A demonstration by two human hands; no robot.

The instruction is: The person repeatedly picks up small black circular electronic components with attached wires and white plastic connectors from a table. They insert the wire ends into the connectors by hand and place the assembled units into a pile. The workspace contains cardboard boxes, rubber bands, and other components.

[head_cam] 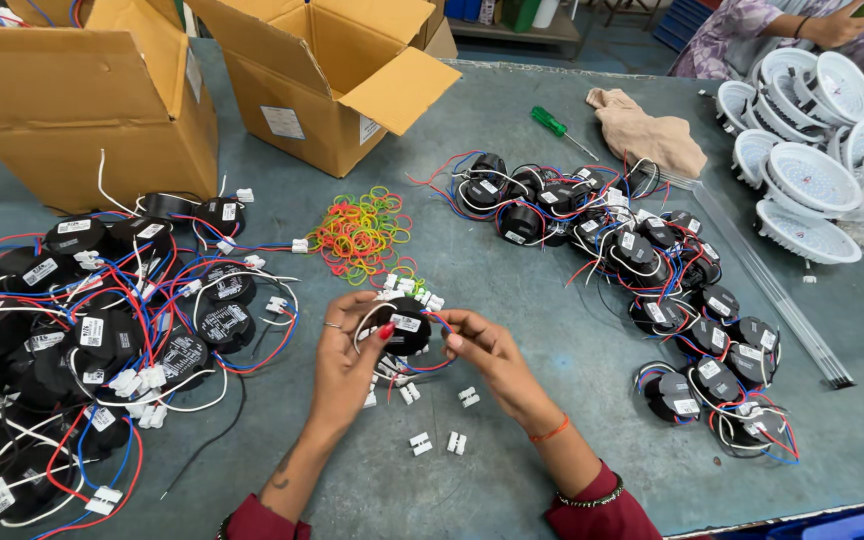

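**Two hands around one black driver unit**

At the middle of the grey bench (pixel 552 330), both hands hold one round black driver unit (pixel 407 328) a little above the surface. The left hand (pixel 344 352) cups it from 9 o'clock, fingers curled around the rim and a white wire. The right hand (pixel 482 352) comes from 3 o'clock and pinches the red and blue wires (pixel 440 322) between thumb and forefinger. Neither hand is spread; both are closed on the unit or its leads.

As I judge it, the step in hand is gathering the loose leads against the body of the unit. The next move seems to need a steady left grip while the right fingers guide the thin wires, without pulling the white connector (pixel 430 300) at 12 o'clock of the unit.

Room for moving is good toward 6 o'clock, where only small white connector blocks (pixel 420 443) lie near the wrists. At 9 o'clock a big heap of units with loose wires (pixel 82 340) lies close to the left forearm, so a wide elbow could catch a wire. At 12 o'clock lies a bunch of coloured rubber bands (pixel 362 232), and behind it an open cardboard box (pixel 327 75). At 3 o'clock a second group of units (pixel 642 270) takes the bench, well apart from the right hand. The near bench edge runs just under the sleeves.
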